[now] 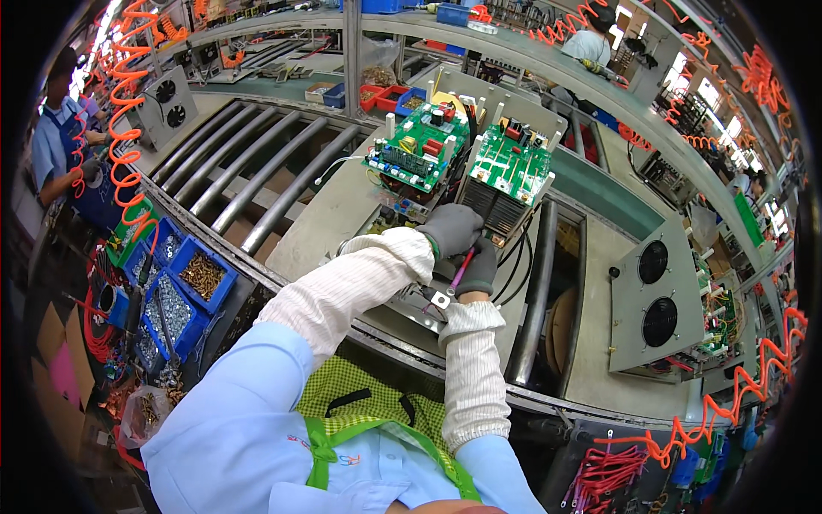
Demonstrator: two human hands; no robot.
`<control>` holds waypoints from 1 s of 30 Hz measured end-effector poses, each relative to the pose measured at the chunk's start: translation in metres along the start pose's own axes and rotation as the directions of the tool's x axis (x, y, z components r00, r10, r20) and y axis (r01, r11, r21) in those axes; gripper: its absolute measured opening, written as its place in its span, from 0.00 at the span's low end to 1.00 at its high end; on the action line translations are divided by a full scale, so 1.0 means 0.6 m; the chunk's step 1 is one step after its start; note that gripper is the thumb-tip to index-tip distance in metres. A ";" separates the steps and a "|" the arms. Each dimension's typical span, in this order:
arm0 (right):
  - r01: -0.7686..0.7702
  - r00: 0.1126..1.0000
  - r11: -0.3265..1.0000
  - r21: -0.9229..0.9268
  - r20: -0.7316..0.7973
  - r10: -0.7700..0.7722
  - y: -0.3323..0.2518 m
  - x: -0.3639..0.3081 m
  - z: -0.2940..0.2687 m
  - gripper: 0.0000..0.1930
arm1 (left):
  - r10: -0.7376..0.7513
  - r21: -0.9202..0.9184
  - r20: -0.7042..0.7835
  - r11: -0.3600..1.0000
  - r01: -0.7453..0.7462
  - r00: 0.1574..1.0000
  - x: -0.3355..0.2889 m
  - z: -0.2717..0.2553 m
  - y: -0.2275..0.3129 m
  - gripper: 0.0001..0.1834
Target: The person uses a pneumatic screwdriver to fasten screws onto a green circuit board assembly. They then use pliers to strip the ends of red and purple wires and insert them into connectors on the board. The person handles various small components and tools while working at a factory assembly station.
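Note:
Both my hands wear grey gloves and meet at the front of an open machine chassis [330, 218] on the roller line. My left hand [454, 230] has its fingers curled against the lower front of a dark finned heatsink [494, 211]; what they grip is hidden. Just below it, my right hand [479, 267] is closed around a short red-purple cable [462, 269]. A flat square metal terminal [440, 300] shows below that hand. Two green circuit boards [419, 144] [511, 163] stand above the hands, with black cables [524, 257] looping to the right.
Blue bins [202, 276] of screws and small hardware sit at my left. Metal rollers [287, 184] run beyond them. A second chassis with two fans [658, 295] stands at right. Coiled orange hoses [128, 103] hang nearby; red cables [604, 475] lie at lower right. A co-worker [64, 141] stands far left.

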State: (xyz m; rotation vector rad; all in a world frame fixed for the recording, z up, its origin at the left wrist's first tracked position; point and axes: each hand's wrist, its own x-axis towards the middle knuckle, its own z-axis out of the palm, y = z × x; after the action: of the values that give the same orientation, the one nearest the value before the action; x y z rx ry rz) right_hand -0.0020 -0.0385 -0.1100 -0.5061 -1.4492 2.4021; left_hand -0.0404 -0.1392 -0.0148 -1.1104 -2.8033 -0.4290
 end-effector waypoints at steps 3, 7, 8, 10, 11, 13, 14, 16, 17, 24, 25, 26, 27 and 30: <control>0.034 0.999 0.995 -0.090 -0.014 -0.035 -0.004 -0.006 0.004 0.10 | 0.005 0.097 0.067 0.995 -0.011 0.998 -0.003 0.001 0.005 0.13; -0.115 0.992 0.948 0.296 -0.023 0.128 -0.009 -0.007 0.009 0.10 | 0.093 0.140 0.061 0.985 -0.101 0.994 -0.004 0.004 0.000 0.14; -0.102 0.994 0.955 0.279 0.001 0.106 -0.010 -0.007 0.007 0.11 | 0.101 0.074 0.026 0.992 -0.102 0.995 -0.005 0.003 -0.005 0.15; -0.125 0.992 0.955 0.268 0.045 0.118 -0.011 -0.005 0.005 0.12 | 0.116 -0.028 -0.028 0.993 -0.117 0.993 -0.006 -0.003 -0.013 0.14; -0.168 0.986 0.949 0.266 0.062 0.157 -0.011 -0.004 0.005 0.12 | 0.122 -0.073 -0.043 0.990 -0.124 0.992 -0.007 -0.005 -0.015 0.14; -0.184 0.983 0.932 0.312 0.062 0.173 -0.009 -0.005 0.006 0.12 | 0.128 -0.031 -0.007 0.991 -0.128 0.992 -0.012 -0.006 -0.012 0.14; -0.151 0.988 0.921 0.359 0.042 0.146 -0.007 -0.005 0.009 0.12 | 0.127 0.057 0.042 0.990 -0.130 0.991 -0.012 -0.004 -0.004 0.14; -0.101 0.994 0.919 0.381 0.006 0.106 -0.005 -0.006 0.013 0.11 | 0.114 0.145 0.056 0.982 -0.121 0.992 -0.016 -0.001 0.006 0.14; -0.087 0.995 0.929 0.360 -0.009 0.096 -0.006 -0.006 0.014 0.11 | 0.104 0.148 0.026 0.983 -0.107 0.994 -0.016 -0.001 0.010 0.13; -0.251 0.968 0.869 0.427 0.099 0.231 -0.021 -0.011 0.010 0.09 | -0.309 -0.919 0.006 0.373 0.127 0.951 -0.017 -0.024 -0.018 0.12; -0.237 0.972 0.888 0.394 0.101 0.214 -0.022 -0.012 0.012 0.09 | -0.253 -0.876 -0.042 0.474 0.086 0.967 -0.020 -0.024 -0.022 0.11; -0.204 0.979 0.907 0.368 0.070 0.191 -0.022 -0.014 0.013 0.09 | -0.154 -0.813 -0.148 0.582 -0.032 0.977 -0.028 -0.023 -0.029 0.11; -0.184 0.982 0.926 0.331 0.031 0.184 -0.022 -0.017 0.015 0.09 | -0.042 -0.729 -0.240 0.667 -0.152 0.970 -0.034 -0.021 -0.034 0.10; -0.163 0.985 0.935 0.315 0.006 0.170 -0.025 -0.020 0.019 0.10 | 0.154 -0.465 -0.386 0.819 -0.336 0.910 -0.037 -0.017 -0.046 0.12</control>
State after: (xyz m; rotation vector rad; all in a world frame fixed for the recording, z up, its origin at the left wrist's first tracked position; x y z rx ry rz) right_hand 0.0046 -0.0458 -0.0898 -0.5927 -1.0178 2.6838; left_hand -0.0432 -0.1760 -0.0158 -1.3189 -2.2497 -1.2755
